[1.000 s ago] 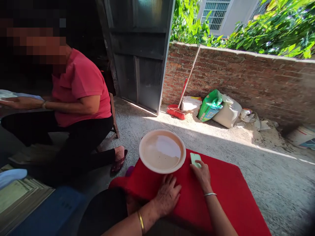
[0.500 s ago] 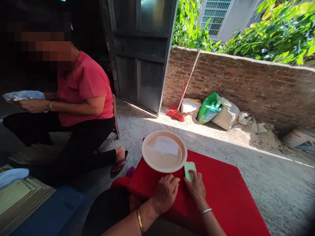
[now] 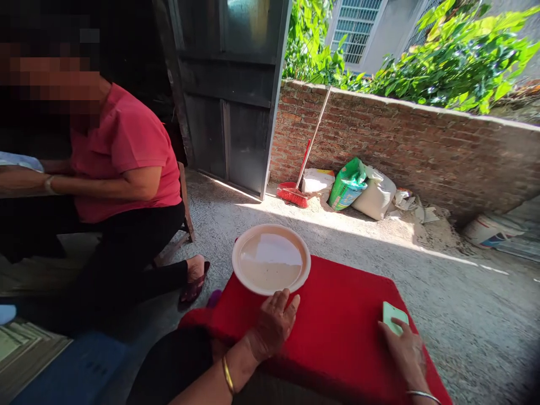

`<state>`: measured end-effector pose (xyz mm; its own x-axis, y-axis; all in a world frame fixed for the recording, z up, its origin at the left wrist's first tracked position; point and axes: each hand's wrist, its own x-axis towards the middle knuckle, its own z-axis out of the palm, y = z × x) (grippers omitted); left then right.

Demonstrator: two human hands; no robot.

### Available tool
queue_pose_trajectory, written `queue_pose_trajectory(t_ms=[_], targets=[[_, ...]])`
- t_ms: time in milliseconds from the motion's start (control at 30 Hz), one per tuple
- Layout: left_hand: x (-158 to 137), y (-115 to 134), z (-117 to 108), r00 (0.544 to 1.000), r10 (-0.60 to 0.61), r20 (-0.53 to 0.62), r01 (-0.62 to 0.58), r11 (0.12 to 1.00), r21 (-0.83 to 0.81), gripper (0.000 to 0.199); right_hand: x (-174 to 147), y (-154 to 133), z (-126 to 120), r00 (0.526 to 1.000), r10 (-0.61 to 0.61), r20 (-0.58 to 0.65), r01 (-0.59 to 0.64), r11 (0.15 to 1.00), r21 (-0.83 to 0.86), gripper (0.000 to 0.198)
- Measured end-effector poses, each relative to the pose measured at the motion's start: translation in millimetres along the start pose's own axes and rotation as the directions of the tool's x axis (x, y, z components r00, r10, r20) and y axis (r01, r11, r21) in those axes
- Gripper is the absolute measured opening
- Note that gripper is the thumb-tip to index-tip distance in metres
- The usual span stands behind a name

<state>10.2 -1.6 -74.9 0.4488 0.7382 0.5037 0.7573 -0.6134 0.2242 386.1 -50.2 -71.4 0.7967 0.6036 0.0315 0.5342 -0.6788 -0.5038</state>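
Note:
My right hand (image 3: 405, 346) grips a flat, mint-green phone (image 3: 394, 316) near the right edge of the red-covered table (image 3: 337, 315). Its thumb and fingers lie along the phone's sides. At the near rim of a wide, pale basin (image 3: 271, 259) is my left hand (image 3: 276, 320), fingers spread and nothing in them. Whether its fingertips touch the rim I cannot tell. The basin holds liquid that reflects a bright patch, and it stands at the table's far left corner.
A person (image 3: 126, 146) in a red shirt sits on a chair at left, holding a pale cloth (image 3: 21, 161). Beyond are a dark metal door (image 3: 228, 107), a red broom (image 3: 292, 194), sacks (image 3: 375, 194) and a brick wall (image 3: 405, 135). A stack of papers (image 3: 34, 354) lies lower left.
My right hand has carried the phone rightward, from beside the basin to the table's right edge. My left hand's fingers have spread and reached toward the basin's rim. The view has turned slightly right.

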Motion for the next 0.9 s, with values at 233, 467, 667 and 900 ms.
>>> queue_pose_trajectory(t_ms=[233, 467, 667, 900], targets=[[22, 6, -19, 0.987, -0.114, 0.115, 0.097, 0.986, 0.138, 0.044, -131, -77, 52, 0.812, -0.473, 0.342, 0.391, 0.876, 0.283, 0.039], [50, -21, -45, 0.885, -0.216, 0.413, 0.166, 0.974, 0.153, 0.033, -81, -41, 18, 0.886, -0.399, 0.238, 0.299, 0.882, 0.364, 0.042], [54, -21, -47, 0.790, -0.267, 0.552, 0.206, 0.963, 0.171, 0.032, -22, -21, 7, 0.998, -0.050, 0.031, 0.047, 0.996, 0.078, 0.043], [57, -19, -53, 0.790, -0.257, 0.556, 0.170, 0.964, 0.204, 0.031, -136, -98, 56, 0.791, -0.488, 0.369, 0.443, 0.873, 0.206, 0.036]])
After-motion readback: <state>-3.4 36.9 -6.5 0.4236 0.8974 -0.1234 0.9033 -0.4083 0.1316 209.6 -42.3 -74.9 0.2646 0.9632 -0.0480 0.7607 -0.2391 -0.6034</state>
